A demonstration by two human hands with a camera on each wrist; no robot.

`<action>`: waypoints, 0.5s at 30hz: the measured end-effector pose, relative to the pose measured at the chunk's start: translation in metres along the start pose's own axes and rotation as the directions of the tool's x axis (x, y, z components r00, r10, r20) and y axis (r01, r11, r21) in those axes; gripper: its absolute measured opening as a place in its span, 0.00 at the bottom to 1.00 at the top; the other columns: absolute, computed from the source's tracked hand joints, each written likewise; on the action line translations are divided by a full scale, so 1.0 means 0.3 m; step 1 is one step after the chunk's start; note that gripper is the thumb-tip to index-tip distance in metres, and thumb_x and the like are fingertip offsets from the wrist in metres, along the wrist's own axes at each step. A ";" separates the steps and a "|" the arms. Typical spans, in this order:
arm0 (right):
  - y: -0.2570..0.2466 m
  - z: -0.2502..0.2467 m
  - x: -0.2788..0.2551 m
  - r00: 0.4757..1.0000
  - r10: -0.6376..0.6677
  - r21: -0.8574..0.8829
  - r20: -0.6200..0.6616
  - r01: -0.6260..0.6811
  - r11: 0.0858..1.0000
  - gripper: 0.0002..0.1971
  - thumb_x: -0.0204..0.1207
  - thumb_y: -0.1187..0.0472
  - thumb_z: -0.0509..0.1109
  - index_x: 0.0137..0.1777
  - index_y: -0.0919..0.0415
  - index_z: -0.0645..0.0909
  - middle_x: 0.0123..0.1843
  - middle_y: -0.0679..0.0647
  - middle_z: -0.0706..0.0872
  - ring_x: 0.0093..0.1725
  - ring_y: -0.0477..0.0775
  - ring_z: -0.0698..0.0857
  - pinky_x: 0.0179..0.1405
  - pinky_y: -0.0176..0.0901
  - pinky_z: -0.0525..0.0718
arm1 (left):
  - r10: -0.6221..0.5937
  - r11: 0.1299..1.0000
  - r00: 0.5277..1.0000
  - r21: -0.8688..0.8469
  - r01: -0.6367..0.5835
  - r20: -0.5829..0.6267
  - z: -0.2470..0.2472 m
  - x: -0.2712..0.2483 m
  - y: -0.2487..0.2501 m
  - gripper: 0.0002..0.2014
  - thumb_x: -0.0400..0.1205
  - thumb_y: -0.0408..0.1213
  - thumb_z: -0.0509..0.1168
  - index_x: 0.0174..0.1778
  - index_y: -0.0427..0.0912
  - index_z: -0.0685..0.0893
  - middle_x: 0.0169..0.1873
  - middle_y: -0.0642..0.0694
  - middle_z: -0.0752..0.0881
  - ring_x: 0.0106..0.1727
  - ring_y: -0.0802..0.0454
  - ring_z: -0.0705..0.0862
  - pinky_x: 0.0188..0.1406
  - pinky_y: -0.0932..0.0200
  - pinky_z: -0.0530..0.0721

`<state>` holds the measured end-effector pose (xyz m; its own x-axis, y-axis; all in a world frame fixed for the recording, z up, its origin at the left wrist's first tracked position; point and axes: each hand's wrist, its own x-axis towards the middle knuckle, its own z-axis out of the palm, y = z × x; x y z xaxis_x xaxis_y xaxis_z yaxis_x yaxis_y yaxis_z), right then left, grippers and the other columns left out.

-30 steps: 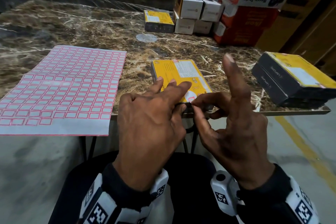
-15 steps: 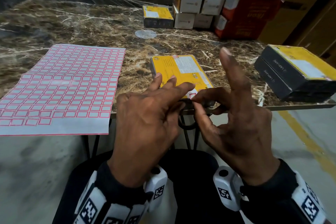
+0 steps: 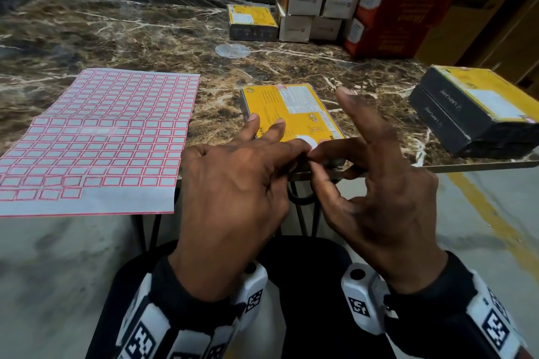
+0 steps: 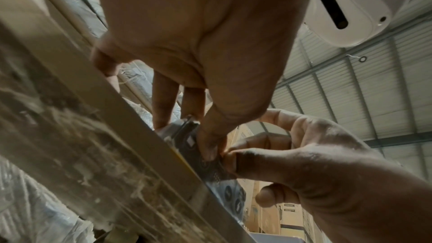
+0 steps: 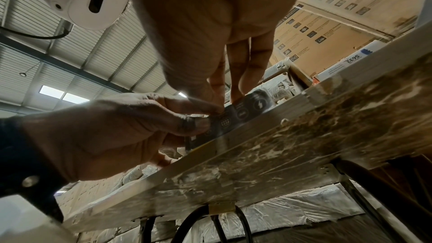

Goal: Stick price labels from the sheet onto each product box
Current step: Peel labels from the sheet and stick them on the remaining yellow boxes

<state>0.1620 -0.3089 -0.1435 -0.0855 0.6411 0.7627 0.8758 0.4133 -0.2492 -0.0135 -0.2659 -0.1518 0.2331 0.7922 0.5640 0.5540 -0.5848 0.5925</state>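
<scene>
A sheet of red-bordered price labels (image 3: pixel 96 137) lies on the left of the marble table. A flat yellow-topped box (image 3: pixel 291 108) sits at the table's near edge. My left hand (image 3: pixel 233 183) has its fingers laid on the box top and its thumb (image 4: pixel 210 145) against the dark front side (image 5: pixel 243 112). My right hand (image 3: pixel 367 183) pinches the same near edge, thumb on the front side, a finger on top, index finger raised. The two hands' fingertips meet at a small white patch (image 3: pixel 307 141) on the box top. The label itself is hidden under them.
Two stacked dark boxes with a yellow top (image 3: pixel 478 114) stand at the right edge. At the back are another yellow box (image 3: pixel 252 22), several small white boxes (image 3: pixel 306 6) and red cartons (image 3: pixel 393 23). The table's front edge (image 3: pixel 466 165) runs just below my hands.
The small red-bordered label seen at the box's near edge is now covered by the fingertips, which have drawn together. Both hands stay at the box.
</scene>
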 end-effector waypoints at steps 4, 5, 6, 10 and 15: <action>0.002 0.005 -0.020 1.000 -0.003 0.022 -0.015 0.004 1.000 0.36 0.83 0.61 0.78 0.87 0.51 0.63 0.54 0.42 0.95 0.47 0.49 0.95 0.40 0.53 0.92 | 0.008 0.999 1.000 0.045 -0.008 -0.010 0.001 0.004 0.008 0.19 0.81 0.44 0.69 0.67 0.67 0.81 0.68 0.55 0.89 0.78 0.50 0.81 0.63 0.29 0.85; 0.002 0.007 -0.028 1.000 -0.003 0.038 -0.013 0.003 0.999 0.37 0.83 0.61 0.78 0.87 0.51 0.63 0.55 0.42 0.95 0.51 0.48 0.96 0.43 0.52 0.92 | 0.010 0.999 1.000 0.047 -0.009 -0.014 0.000 0.003 0.007 0.18 0.81 0.45 0.70 0.66 0.67 0.83 0.67 0.56 0.89 0.78 0.51 0.82 0.62 0.29 0.86; 0.001 0.007 -0.038 1.000 0.001 0.056 -0.011 0.000 0.998 0.38 0.82 0.62 0.79 0.87 0.51 0.63 0.56 0.43 0.95 0.54 0.47 0.95 0.46 0.51 0.93 | 0.014 0.999 1.000 0.048 -0.013 -0.025 -0.002 0.001 0.005 0.16 0.80 0.45 0.71 0.63 0.66 0.86 0.67 0.57 0.90 0.77 0.51 0.82 0.61 0.30 0.87; -0.001 -0.028 -0.034 0.995 0.073 0.165 -0.066 -0.061 0.984 0.34 0.80 0.61 0.83 0.83 0.54 0.72 0.56 0.41 0.93 0.56 0.38 0.93 0.54 0.40 0.91 | 0.003 0.995 0.998 0.095 0.003 -0.058 -0.017 0.002 0.003 0.19 0.78 0.50 0.74 0.66 0.63 0.87 0.63 0.50 0.92 0.58 0.45 0.94 0.51 0.34 0.90; 0.064 -0.047 0.051 0.996 -0.029 0.151 0.085 0.016 0.988 0.19 0.81 0.49 0.81 0.65 0.61 0.90 0.63 0.54 0.91 0.68 0.57 0.88 0.68 0.59 0.85 | -0.068 0.998 0.997 -0.008 0.068 0.027 -0.035 0.012 0.002 0.29 0.79 0.54 0.72 0.79 0.61 0.79 0.62 0.63 0.91 0.59 0.47 0.94 0.61 0.38 0.89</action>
<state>0.1842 -0.3003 -0.1281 -0.1514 0.6815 0.7160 0.7926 0.5165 -0.3240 -0.0207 -0.2652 -0.1432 0.2164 0.8347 0.5064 0.5626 -0.5306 0.6341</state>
